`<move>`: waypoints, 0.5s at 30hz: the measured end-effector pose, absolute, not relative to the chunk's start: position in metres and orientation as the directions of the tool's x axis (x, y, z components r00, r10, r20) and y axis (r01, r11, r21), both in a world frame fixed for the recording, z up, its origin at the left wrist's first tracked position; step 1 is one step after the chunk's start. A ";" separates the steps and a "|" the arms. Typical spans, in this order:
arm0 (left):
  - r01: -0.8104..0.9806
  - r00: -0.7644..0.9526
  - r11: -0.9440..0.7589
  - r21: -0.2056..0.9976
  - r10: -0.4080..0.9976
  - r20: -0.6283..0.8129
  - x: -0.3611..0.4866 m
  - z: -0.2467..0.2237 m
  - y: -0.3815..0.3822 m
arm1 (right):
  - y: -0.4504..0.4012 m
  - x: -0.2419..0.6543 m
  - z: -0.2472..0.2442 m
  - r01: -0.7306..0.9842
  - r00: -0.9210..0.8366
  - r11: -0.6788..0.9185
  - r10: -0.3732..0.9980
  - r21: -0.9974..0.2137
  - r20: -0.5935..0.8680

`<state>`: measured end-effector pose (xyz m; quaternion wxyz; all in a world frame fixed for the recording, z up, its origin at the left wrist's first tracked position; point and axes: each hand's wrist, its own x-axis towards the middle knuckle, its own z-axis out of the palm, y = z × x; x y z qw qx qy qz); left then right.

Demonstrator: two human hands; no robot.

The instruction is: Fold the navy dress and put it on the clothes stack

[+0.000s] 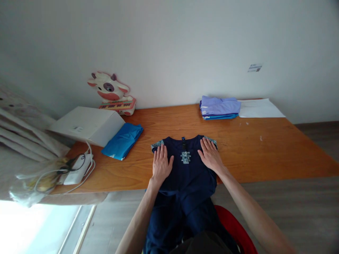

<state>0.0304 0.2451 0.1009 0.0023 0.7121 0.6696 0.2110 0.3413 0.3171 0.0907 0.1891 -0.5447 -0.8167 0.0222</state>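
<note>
Navy garment [189, 176] spread on the table [265, 151], its lower part extending beyond the near edge. Left hand [161, 164] and right hand [210, 155] lie flat near its shoulders, each grip outspread, grasping nothing. Folded blue cloth [123, 141], white box [82, 120] and corded white block [75, 173], left; folded stack [221, 106], far right.

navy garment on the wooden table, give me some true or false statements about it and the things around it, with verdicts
1. The left hand and right hand both rest on the navy blue cloth garment. True.
2. The garment's short sleeves are plain navy. False: the sleeves carry a pale pattern.
3. The lavender folded cloth lies at the bottom of its stack. False: the lavender cloth is on top.
4. The bright blue folded cloth lies beside the white rectangular box. True.
5. The white-and-pink cow-shaped toy keyboard stands right of the garment. False: the toy keyboard stands to its left.
</note>
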 end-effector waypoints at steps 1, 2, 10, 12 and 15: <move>0.952 0.009 -0.100 0.290 0.955 0.297 0.030 0.100 0.249 | 0.322 0.341 0.090 0.882 -0.338 0.407 0.898 -0.239 0.281; 0.949 0.004 -0.097 0.299 0.955 0.297 0.029 0.100 0.253 | 0.328 0.341 0.089 0.881 -0.341 0.408 0.898 -0.239 0.278; 0.803 -0.077 -0.110 0.586 0.956 0.284 0.019 0.112 0.287 | 0.356 0.335 0.117 0.802 -0.333 0.424 0.902 -0.422 0.274; 0.674 -0.172 -0.127 0.727 0.931 0.322 0.014 0.121 0.265 | 0.325 0.342 0.128 0.727 -0.214 0.408 0.899 -0.552 0.382; 0.483 -0.404 -0.150 0.863 0.836 0.371 0.007 0.122 0.195 | 0.238 0.357 0.125 0.537 0.094 0.327 0.893 -0.778 0.440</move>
